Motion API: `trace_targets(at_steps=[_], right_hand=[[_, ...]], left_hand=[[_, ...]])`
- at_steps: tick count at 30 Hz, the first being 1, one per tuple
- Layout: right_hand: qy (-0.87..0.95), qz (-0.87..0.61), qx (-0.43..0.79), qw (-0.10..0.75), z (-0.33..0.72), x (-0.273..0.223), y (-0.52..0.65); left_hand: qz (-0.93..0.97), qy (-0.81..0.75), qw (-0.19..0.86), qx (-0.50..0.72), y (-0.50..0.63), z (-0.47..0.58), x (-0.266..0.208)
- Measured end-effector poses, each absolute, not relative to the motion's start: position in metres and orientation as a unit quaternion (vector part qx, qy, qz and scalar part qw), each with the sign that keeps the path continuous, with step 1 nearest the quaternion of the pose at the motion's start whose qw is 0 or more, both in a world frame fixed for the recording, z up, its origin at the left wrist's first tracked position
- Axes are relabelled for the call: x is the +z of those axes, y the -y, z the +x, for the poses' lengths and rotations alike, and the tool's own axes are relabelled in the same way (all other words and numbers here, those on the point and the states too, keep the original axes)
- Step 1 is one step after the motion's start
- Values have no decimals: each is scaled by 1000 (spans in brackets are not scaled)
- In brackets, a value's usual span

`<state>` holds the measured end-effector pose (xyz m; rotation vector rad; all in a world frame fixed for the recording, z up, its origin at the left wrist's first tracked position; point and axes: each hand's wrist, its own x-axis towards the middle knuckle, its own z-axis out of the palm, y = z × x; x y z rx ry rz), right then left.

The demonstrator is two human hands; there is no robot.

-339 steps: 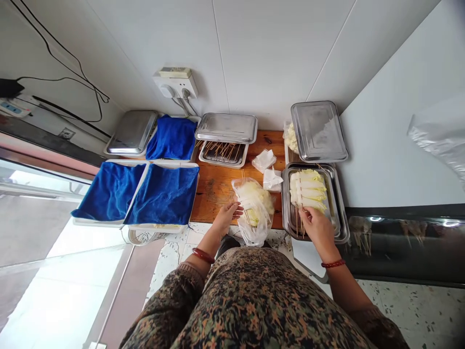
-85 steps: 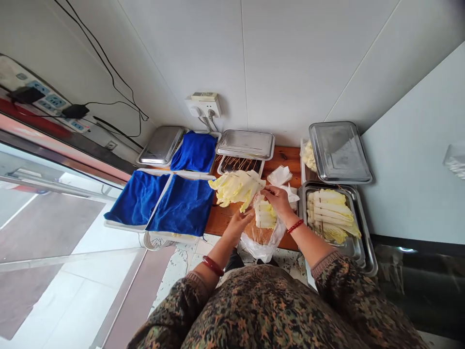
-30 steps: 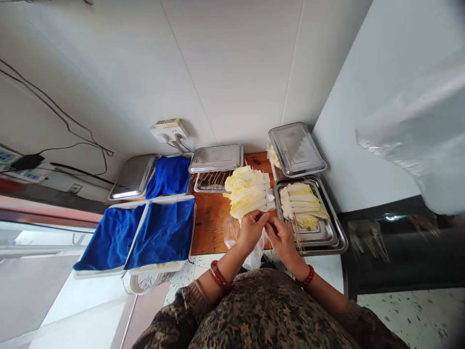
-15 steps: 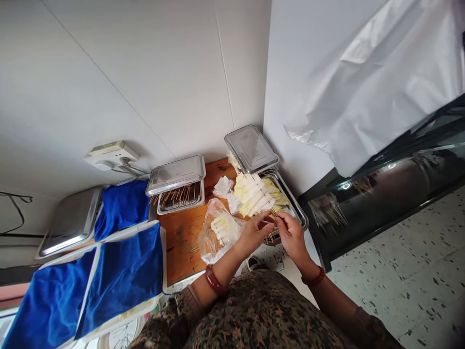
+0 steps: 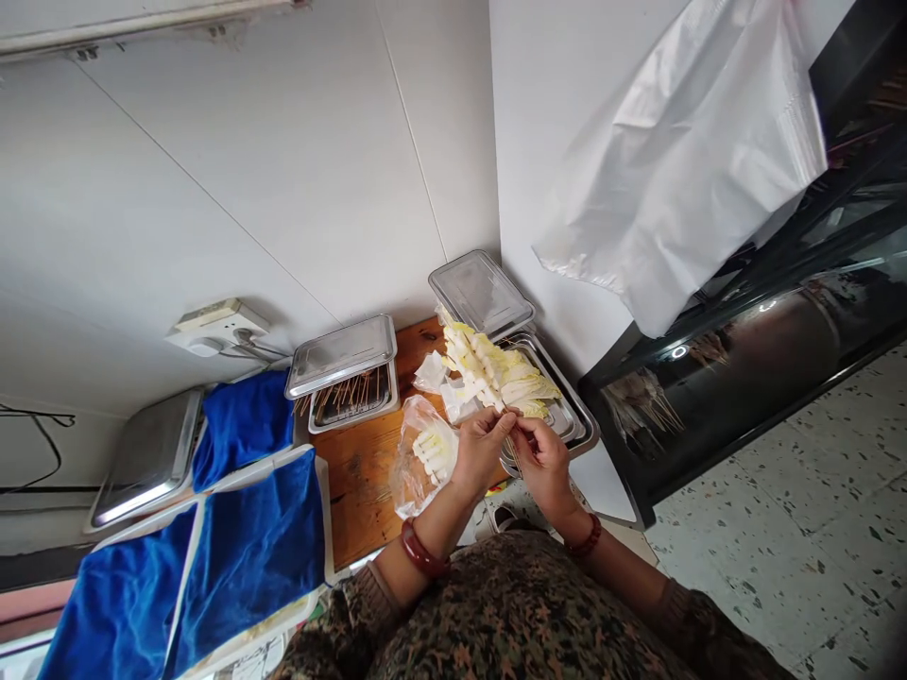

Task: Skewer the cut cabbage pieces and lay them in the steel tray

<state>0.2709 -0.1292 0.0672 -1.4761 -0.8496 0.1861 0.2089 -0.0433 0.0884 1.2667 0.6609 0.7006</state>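
Observation:
Pale yellow-white cabbage leaves threaded on thin wooden sticks, the cabbage skewers (image 5: 476, 366), point up and away from me in a fan. My left hand (image 5: 482, 453) is closed on the stick ends just below the leaves. Beside it, touching, my right hand (image 5: 542, 465) pinches the same sticks, whose lower ends stick out beneath the fingers. Behind the hands, a metal tray (image 5: 582, 430) holds more cabbage leaves. Near my left wrist lies a clear plastic bag (image 5: 407, 463) with cut cabbage pieces (image 5: 436, 450) in it.
A lidded metal tray of sticks (image 5: 350, 389) stands on the wooden table (image 5: 358, 491). Blue cloths (image 5: 248, 538) cover containers at left. A metal lid (image 5: 482, 293) leans at the back. A white plastic sheet (image 5: 658, 179) hangs above a dark glass case (image 5: 709, 378) at right.
The cabbage skewers have turned from lying broad side up to a more edge-on, spread position. Both hands have shifted slightly left and closer together around the sticks. The view has shifted a little.

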Motion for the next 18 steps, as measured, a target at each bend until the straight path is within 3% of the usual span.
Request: trace_targets(at_steps=[18], right_hand=[[328, -610, 258, 673, 274, 71, 125]], left_hand=[[572, -322, 680, 326, 43, 195, 96]])
